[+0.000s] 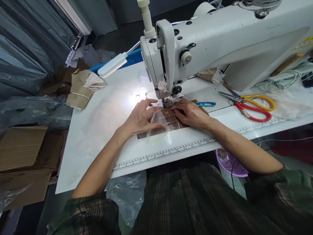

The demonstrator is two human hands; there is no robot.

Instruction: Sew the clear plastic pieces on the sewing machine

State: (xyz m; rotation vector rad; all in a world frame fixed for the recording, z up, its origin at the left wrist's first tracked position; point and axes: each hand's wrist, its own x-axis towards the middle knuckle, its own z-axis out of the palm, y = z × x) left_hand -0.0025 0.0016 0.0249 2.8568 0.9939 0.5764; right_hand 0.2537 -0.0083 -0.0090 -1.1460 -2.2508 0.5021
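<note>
A brown patterned piece (pixel 174 124) lies flat on the white table beneath the needle area of a white sewing machine (pixel 207 42). Over its left part rests a thin translucent sheet (pixel 157 121). My left hand (pixel 141 117) lies on the left side of the piece, thumb and fingers spread apart over the sheet. On the right, my right hand (pixel 190 112) has its fingers bent and pressed together at the piece's upper edge, close to the presser foot; what its fingertips hold, if anything, is hidden.
Red and yellow scissors (pixel 254 104) and blue thread snips (pixel 205 104) lie to the right. A lamp (pixel 112 65) and a tied bundle (pixel 81 88) are at the left. Cardboard boxes (pixel 22 147) stand beside the table (pixel 88 137); a purple basket (pixel 232 164) is below its front edge.
</note>
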